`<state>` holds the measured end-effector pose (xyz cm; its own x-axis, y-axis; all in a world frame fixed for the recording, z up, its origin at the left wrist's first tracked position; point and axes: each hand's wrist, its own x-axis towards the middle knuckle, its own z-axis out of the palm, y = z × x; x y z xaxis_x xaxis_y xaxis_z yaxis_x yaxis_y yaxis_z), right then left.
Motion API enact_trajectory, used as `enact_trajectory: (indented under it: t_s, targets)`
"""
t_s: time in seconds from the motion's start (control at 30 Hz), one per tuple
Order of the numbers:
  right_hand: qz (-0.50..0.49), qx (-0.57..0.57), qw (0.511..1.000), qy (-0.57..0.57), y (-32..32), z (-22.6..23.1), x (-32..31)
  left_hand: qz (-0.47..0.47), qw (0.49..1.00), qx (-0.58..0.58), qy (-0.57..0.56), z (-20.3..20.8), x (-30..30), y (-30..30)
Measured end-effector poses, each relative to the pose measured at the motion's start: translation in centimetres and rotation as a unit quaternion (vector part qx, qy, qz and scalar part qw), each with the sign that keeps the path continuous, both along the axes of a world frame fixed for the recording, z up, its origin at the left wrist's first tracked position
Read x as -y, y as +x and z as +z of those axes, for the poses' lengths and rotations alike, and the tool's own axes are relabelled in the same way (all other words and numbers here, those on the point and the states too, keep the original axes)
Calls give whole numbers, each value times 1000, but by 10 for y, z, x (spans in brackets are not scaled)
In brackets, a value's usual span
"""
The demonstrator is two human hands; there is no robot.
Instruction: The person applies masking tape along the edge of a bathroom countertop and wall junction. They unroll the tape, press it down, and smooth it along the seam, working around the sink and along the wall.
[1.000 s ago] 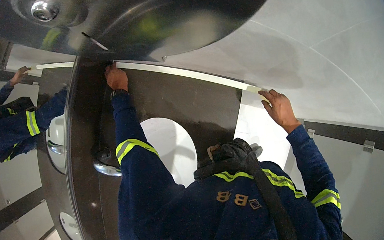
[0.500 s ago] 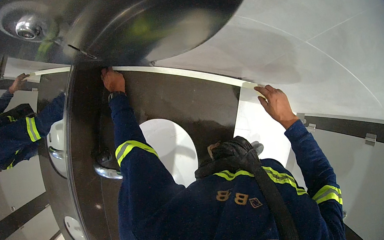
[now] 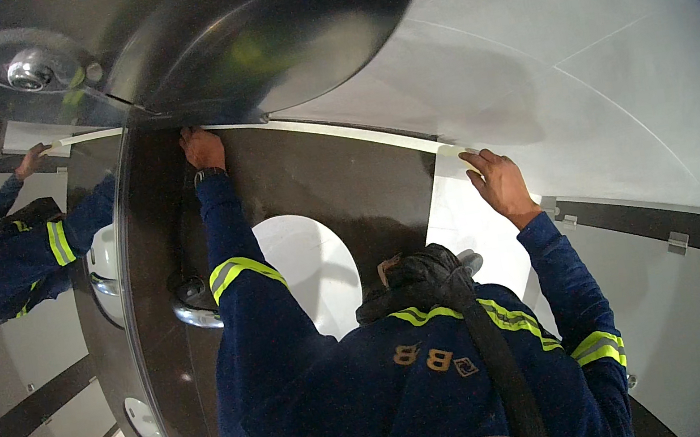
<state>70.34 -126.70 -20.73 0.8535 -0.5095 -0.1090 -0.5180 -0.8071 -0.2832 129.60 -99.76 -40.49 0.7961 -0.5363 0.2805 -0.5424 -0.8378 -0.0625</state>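
A narrow pale strip, which looks like masking tape, stretches along the line where the dark stone counter meets the light wall. My left hand has its fingers bent against the strip's left end, close to the mirror; the fingertips are partly hidden. At the other end, past the counter's right edge, my right hand pinches the strip between thumb and fingers. Both arms reach forward in dark blue sleeves with reflective bands. A white round basin lies in the counter below the strip.
A chrome tap stands left of the basin. The mirror along the left side reflects me and more basins. Overhead hangs a large shiny curved metal fixture. Pale panels with small metal clips are at the right.
The view has shifted slightly, and the overhead fixture sits a little further left and up in it. Both hands keep their places at the two ends of the strip.
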Motion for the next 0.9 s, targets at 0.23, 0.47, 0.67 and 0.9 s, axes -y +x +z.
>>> enact_trajectory:
  t_s: [0.23,0.47,0.67,0.9]
  targets:
    - [-13,-20,1000,10,-11,-1,-1,17,996,-39,-76,-3,22,-26]
    - [-10,4,1000,9,-5,-2,0,-68,990,43,-113,-1,4,-9]
    - [2,7,1000,1,-6,-6,0,-30,994,28,-104,-3,8,-15]
    - [-2,-8,1000,-4,-3,-3,0,-23,995,38,-89,-7,11,-19]
